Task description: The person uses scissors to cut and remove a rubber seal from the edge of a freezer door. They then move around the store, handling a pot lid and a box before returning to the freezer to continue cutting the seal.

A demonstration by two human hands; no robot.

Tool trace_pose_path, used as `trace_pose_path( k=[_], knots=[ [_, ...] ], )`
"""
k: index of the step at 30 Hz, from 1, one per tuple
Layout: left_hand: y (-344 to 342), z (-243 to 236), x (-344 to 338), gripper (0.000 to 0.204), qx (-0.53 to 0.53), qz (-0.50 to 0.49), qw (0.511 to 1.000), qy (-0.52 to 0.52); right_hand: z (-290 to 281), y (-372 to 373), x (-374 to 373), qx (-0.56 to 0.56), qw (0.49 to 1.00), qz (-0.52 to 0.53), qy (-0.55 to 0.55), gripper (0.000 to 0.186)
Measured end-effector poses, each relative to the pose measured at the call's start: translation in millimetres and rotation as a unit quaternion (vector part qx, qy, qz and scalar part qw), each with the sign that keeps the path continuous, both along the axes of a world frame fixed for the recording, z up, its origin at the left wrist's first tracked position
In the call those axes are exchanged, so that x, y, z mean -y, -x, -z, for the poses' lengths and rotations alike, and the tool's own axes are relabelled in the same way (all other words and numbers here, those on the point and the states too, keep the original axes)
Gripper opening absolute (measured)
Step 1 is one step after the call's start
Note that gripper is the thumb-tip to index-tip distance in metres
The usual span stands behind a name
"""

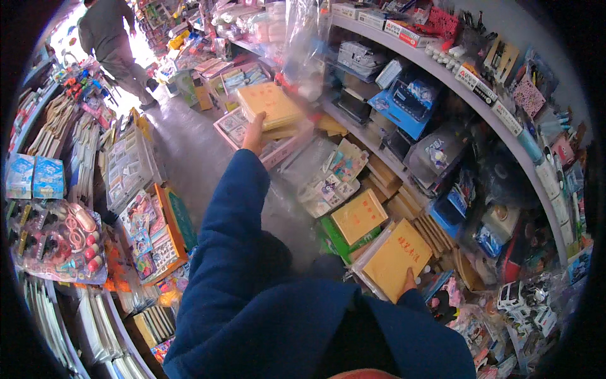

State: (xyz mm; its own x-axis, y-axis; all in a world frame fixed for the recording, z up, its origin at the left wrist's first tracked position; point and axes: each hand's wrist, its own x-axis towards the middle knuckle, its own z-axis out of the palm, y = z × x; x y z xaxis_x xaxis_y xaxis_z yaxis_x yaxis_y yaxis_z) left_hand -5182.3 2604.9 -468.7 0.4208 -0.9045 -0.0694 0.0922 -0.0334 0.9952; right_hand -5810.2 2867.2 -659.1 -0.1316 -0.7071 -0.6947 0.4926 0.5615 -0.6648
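Observation:
My left hand [254,136] reaches far forward and closes on the near edge of a stack of yellow-covered books [270,103] with red marks on top. This stack is over a pink-rimmed box [287,150] holding small packaged goods. Low on the right, my right hand [409,285] has its fingers at the lower edge of another yellow-covered book [396,252] with red writing, its thumb side on the cover. Underneath that book, several more pale layers show. A third yellow book [359,216] lies just beyond it on a green item [339,239].
Shelves [480,95] packed with boxes and stationery curve along the right. A clear plastic case [126,167] and a bagged toy assortment [57,243] stand on the left. Grey floor [189,142] runs between, and another person [113,47] is at the far left.

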Motion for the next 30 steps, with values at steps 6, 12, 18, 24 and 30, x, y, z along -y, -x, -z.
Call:
trace_pose_path(
  k=[6, 12, 18, 24, 30],
  knots=[
    [12, 30, 44, 0.08, 0.397, -0.076, 0.913, -0.053, 26, 18, 9, -0.081, 0.997, -0.001, 0.014, 0.058],
    [110, -27, -61, 0.052, 0.184, -0.163, 0.951, 0.189, 4, 7, 21, -0.03, 0.997, -0.064, 0.038, 0.059],
    [265, 37, -181, 0.055, 0.26, 0.299, 0.917, 0.047, -16, 0, 24, -0.014, 0.995, -0.089, 0.053, 0.06],
    [311, 84, -230, 0.058, 0.23, 0.52, 0.817, -0.093, -36, 1, 20, -0.004, 0.991, -0.109, 0.079, 0.06],
    [309, 88, -223, 0.067, 0.22, 0.59, 0.762, -0.15, -42, 6, 13, -0.004, 0.986, -0.127, 0.109, 0.061]
  ],
)
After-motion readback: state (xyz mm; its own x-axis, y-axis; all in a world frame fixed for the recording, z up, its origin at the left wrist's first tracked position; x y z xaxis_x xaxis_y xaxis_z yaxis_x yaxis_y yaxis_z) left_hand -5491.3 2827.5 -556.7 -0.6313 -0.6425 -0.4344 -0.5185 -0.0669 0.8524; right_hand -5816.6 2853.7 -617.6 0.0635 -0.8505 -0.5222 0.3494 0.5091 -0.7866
